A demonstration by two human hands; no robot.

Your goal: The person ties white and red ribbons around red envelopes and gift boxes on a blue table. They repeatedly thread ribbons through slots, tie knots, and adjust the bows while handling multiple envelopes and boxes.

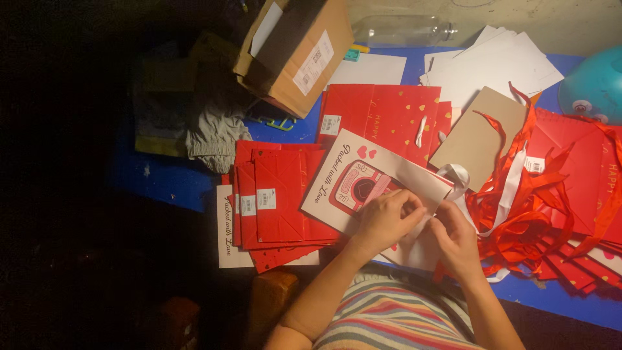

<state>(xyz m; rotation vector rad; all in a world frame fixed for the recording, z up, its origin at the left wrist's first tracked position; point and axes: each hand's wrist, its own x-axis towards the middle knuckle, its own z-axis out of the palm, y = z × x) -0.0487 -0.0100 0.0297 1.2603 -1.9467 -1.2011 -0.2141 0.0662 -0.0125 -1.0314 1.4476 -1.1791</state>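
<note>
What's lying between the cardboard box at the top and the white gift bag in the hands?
In the head view, a flat red gift bag with gold hearts lies between the cardboard box and the white gift bag.

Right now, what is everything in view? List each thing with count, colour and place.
white gift bag: one, white with red picture, flat under both hands
red gift bags: a stack, red, left of it
red ribbons: a tangle, red, right
white ribbon: one, by the bag's top edge
cardboard box: one, brown, top
plastic bottle: one, clear, top
white sheets: several, top right
left hand: on the bag
right hand: beside it
</note>
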